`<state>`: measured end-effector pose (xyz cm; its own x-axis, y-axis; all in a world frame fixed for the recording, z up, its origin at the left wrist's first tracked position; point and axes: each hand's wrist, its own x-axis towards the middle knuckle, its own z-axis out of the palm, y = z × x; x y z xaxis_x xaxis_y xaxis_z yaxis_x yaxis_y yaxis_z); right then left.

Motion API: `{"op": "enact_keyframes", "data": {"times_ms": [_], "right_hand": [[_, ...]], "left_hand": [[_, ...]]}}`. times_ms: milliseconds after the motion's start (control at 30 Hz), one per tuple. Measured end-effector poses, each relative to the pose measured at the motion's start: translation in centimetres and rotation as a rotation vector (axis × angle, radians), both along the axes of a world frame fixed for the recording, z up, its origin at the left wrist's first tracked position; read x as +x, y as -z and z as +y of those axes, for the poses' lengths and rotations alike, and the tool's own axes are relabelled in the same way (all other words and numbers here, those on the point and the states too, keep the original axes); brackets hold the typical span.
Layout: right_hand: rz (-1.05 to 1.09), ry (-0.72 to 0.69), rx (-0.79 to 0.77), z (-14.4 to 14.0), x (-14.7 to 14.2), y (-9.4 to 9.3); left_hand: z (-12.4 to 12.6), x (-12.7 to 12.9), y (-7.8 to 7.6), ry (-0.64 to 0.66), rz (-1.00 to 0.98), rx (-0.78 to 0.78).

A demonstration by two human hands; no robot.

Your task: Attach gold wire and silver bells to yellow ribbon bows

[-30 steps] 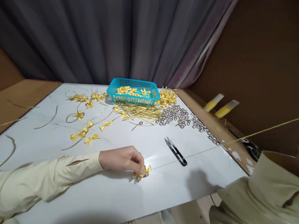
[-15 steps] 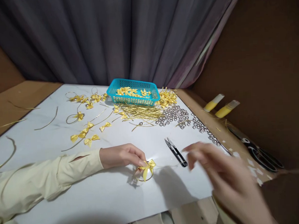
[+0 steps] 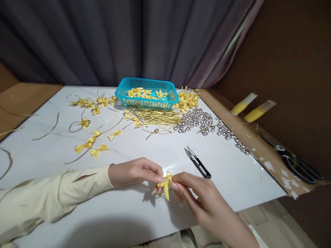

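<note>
A yellow ribbon bow (image 3: 166,185) with a hanging tail is pinched between my two hands, low over the front of the white table. My left hand (image 3: 141,170) is closed on the bow's left side. From the right, my right hand (image 3: 196,193) pinches at the bow's right side, thumb and fingertips pressed together. Whether it grips the ribbon itself or the thin cord there is too small to tell. Black thread snips (image 3: 198,163) lie just beyond my right hand, blades pointing away. The cord loop under the bow is mostly hidden by my fingers.
A turquoise basket (image 3: 147,104) with yellow bows stands at the back. Before it lie gold cords (image 3: 157,117) and many silver beads (image 3: 198,119). Finished-looking looped bows (image 3: 84,123) are spread at left. Black scissors (image 3: 294,163) and two yellow-filled tubes (image 3: 260,111) lie at right.
My right hand has come in from the right, where it was blurred and apart, to the bow. My left hand has stayed on the bow. The view has shifted slightly.
</note>
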<state>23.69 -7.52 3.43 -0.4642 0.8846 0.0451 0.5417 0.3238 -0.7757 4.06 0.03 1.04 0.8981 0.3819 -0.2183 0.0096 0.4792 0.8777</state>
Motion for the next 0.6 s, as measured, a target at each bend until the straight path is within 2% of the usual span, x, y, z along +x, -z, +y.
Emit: {"op": "enact_keyframes", "data": {"times_ms": [267, 600], "right_hand": [[0.014, 0.033, 0.021, -0.13, 0.01, -0.11], [-0.024, 0.007, 0.028, -0.09, 0.07, 0.08]], "left_hand": [[-0.36, 0.05, 0.00, -0.105, 0.141, 0.179], [-0.65, 0.06, -0.29, -0.112, 0.159, 0.269]]}}
